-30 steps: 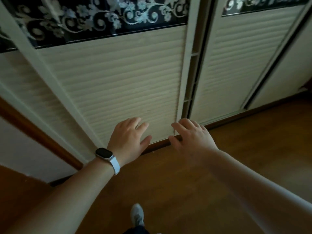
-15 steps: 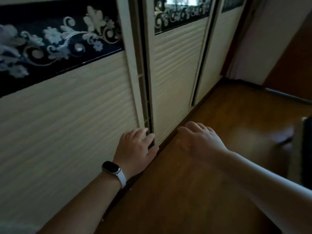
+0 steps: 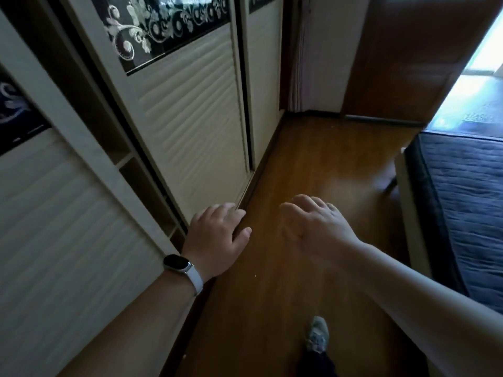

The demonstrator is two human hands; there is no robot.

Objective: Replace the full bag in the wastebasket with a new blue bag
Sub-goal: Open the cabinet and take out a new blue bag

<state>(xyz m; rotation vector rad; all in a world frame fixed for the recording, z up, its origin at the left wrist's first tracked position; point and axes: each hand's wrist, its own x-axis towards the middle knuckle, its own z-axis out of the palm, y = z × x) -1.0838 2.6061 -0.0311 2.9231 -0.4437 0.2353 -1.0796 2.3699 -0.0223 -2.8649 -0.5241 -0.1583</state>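
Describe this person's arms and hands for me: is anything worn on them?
Both arms are bare, no sleeves in view. The left hand and right hand wear no gloves or visible rings. The left wrist carries a fitness band: dark oblong screen, silvery rim, white strap.

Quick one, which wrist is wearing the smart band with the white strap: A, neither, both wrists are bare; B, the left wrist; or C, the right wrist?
B: the band, dark-faced with a white strap, sits on the wrist of the left hand, on the side of the wardrobe doors. The wrist of the right hand is bare.
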